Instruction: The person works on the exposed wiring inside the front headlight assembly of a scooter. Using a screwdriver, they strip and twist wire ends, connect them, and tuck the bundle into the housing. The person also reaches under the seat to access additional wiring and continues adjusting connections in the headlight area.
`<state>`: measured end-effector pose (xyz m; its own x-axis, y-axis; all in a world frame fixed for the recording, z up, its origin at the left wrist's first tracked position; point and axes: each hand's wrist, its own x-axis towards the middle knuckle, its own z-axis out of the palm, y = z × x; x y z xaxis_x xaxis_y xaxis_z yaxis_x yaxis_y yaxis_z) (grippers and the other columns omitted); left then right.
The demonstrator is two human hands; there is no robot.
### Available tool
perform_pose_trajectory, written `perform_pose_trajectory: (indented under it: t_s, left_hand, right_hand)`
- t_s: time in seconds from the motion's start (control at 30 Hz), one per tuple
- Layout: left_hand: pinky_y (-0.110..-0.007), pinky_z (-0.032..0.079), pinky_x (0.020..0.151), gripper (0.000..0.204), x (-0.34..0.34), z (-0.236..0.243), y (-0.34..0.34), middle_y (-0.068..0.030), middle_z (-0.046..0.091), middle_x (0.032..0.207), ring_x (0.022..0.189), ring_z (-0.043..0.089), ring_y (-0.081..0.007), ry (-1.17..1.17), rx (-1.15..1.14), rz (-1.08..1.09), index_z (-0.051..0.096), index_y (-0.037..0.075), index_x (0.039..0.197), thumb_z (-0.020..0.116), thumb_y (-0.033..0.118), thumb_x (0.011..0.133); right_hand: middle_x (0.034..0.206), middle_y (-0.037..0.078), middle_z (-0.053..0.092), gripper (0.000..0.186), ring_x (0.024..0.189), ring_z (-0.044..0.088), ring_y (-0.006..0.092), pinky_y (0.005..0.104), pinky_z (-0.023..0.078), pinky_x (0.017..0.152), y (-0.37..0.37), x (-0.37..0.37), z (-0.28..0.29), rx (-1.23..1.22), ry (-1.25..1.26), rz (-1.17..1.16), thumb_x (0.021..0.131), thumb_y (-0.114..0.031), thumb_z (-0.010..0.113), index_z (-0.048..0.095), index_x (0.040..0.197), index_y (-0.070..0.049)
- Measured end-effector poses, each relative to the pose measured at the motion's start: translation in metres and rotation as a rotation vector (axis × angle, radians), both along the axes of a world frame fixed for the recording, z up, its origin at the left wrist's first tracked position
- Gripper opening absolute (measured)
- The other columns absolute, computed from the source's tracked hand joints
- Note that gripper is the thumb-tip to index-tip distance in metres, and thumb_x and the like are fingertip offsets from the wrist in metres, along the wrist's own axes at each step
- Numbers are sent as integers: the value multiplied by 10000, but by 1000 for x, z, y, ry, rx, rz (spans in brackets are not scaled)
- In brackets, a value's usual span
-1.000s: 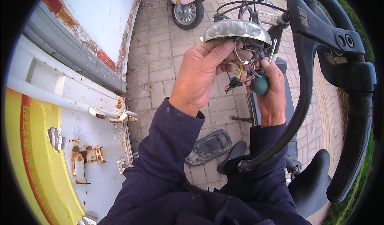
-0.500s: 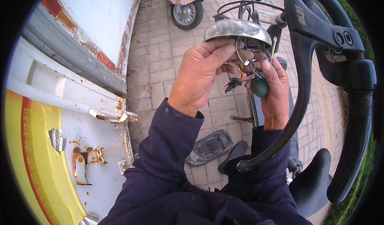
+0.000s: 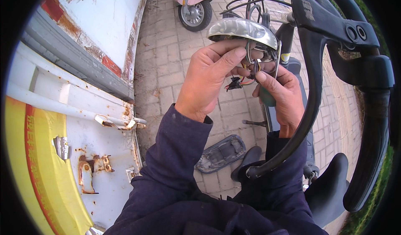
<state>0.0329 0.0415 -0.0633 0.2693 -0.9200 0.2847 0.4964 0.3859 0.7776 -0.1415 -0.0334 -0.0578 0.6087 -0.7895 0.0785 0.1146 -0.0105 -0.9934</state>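
A clear-lensed headlight [image 3: 244, 28] hangs in front of the handlebar with its open back toward me. My left hand [image 3: 209, 74] is closed just beneath it, thumb and forefinger pinching a thin wire [image 3: 249, 51]; its other fingertips are partly hidden. My right hand [image 3: 282, 89] holds a screwdriver, whose green rounded handle [image 3: 266, 97] shows under the palm and whose metal shaft [image 3: 278, 59] points up past the headlight's right edge. My right thumb and fingers also press on the coloured wires. A black connector [image 3: 234, 84] on red and other wires dangles between my hands.
A black brake lever [image 3: 315, 68] and handlebar grip [image 3: 367, 143] curve close by my right forearm. On the paving lies a grey oblong tray-like part [image 3: 221, 153]. A rusty-edged white metal panel [image 3: 108, 185] stands at left; a pink scooter's wheel [image 3: 195, 16] is farther off.
My right hand has shifted left and its fingers have closed in on the wires, screwdriver still held. The headlight and dangling connector have moved slightly left. My left hand keeps nearly the same place.
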Motion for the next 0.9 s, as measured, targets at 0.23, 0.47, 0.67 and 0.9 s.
perform_pose_trajectory:
  t_s: [0.23, 0.47, 0.67, 0.9]
  left_hand:
    - [-263, 559, 741, 240, -3, 7, 4, -84, 736, 1074, 872, 674, -110, -168, -20, 190, 701, -37, 1191, 634, 111, 1014]
    - [-269, 539, 793, 240, -2, 14, 13, -77, 715, 1027, 936, 661, -131, -742, 78, 745, 727, -15, 1062, 765, 180, 927]
    - [-341, 512, 691, 255, 13, 8, -9, -109, 669, 907, 818, 661, -249, -856, -107, 1096, 684, 18, 1004, 816, 181, 858]
    - [-346, 519, 641, 342, 17, 12, -26, -117, 731, 825, 685, 690, -236, -675, -54, 826, 679, 11, 1040, 694, 347, 981]
  right_hand:
    - [865, 1, 688, 148, 760, 621, 65, 227, 505, 643, 1, -2, 6, 143, -81, -48, 916, -102, 686, 703, 1041, -23]
    - [891, 88, 711, 120, 684, 660, 116, 249, 556, 621, -2, -6, 2, 90, -313, -59, 922, -81, 588, 646, 1010, -23]
    - [931, 93, 663, 275, 613, 598, 182, 286, 464, 438, 2, -6, 1, 309, -546, 80, 942, -195, 604, 599, 1160, -27]
    - [981, 114, 682, 263, 621, 630, 187, 296, 507, 469, 6, -7, 3, 345, -465, 40, 956, -183, 608, 595, 1151, -8]
